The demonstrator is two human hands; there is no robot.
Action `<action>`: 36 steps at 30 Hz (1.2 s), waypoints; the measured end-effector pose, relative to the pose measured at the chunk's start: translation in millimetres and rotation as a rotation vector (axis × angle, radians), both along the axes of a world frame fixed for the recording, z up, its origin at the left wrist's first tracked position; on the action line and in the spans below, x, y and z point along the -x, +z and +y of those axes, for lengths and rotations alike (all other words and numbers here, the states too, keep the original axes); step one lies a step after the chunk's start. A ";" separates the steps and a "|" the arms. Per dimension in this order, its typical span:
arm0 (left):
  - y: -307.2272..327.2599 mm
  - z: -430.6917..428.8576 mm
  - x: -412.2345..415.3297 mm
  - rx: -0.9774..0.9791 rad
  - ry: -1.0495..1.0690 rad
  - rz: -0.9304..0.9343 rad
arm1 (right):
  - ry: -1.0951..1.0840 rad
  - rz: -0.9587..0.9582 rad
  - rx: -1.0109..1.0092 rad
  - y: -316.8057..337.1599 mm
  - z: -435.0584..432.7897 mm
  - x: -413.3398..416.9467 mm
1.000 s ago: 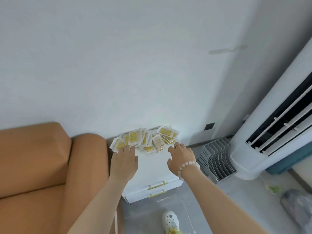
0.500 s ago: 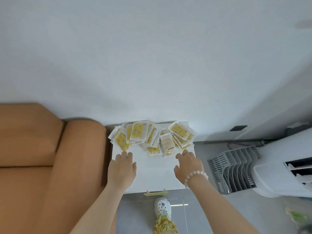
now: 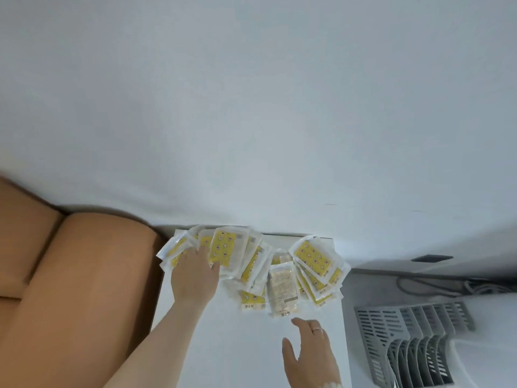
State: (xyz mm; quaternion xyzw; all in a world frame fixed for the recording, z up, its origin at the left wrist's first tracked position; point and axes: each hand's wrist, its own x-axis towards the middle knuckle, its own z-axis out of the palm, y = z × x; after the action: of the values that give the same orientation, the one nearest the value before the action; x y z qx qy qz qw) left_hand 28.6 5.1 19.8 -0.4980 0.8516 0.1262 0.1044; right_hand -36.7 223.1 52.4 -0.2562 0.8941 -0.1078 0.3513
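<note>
Several clear packets with yellow patterned inserts [image 3: 313, 259] lie fanned out along the back of a white cabinet top [image 3: 237, 345], against the wall. One paler packet [image 3: 282, 289] lies among them, pointing toward me. My left hand [image 3: 195, 275] lies on the leftmost packets with fingers stretched forward, and its thumb touches the edge of a large yellow packet [image 3: 225, 249]. My right hand [image 3: 310, 348] hovers over the bare cabinet top just short of the pale packet, fingers relaxed and holding nothing. It wears a ring.
A tan sofa arm [image 3: 84, 275] stands close against the cabinet's left side. To the right, a grey slotted rack [image 3: 405, 331] sits on the floor beside a white appliance [image 3: 489, 331]. A wall socket [image 3: 432, 258] and cables [image 3: 447, 287] lie behind it.
The view has tilted down and closer to the cabinet. My left hand moved forward onto the left packets. My right hand stayed near the front of the pile.
</note>
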 end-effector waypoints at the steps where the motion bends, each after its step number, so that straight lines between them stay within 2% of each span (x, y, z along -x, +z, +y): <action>1: -9.5 -3.6 7.1 -0.002 0.007 0.003 | -0.054 -0.012 0.006 -9.7 -4.1 0.2; 4: -36.9 -13.5 23.7 -0.046 0.109 0.033 | -0.179 -0.080 0.033 -39.0 -16.0 -2.1; 10: -72.0 -30.2 31.0 -0.239 0.370 0.156 | -0.184 -0.138 0.108 -70.3 -38.1 -6.2; 15: -87.7 -37.3 28.8 -0.334 0.472 0.243 | -0.271 -0.182 0.199 -71.8 -52.6 -15.8; 22: -79.6 -34.1 39.2 -0.402 0.593 0.304 | -0.298 -0.184 0.180 -66.4 -59.7 -26.3; 26: -72.7 -36.8 36.0 -0.457 0.555 0.377 | -0.345 -0.201 0.192 -63.6 -65.8 -21.9; 29: -56.5 -27.5 22.9 -0.518 0.585 0.510 | -0.494 -0.248 0.228 -60.3 -70.2 -15.9; 31: -38.4 -14.2 5.2 -0.584 0.669 0.619 | -0.684 -0.313 0.274 -56.4 -72.5 -11.3; 34: -1.8 11.6 -26.4 -0.718 0.826 0.776 | -0.975 -0.501 0.350 -50.4 -74.6 -3.5; 36: 19.3 29.7 -43.8 -0.830 0.850 0.853 | -1.072 -0.626 0.401 -42.1 -76.3 2.8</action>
State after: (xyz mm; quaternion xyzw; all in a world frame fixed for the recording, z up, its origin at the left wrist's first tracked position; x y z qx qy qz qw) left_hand 72.4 34.8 39.0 -0.6125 0.4333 0.6512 -0.1142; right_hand -39.4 146.8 10.3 0.2082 0.7158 -0.5024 0.4380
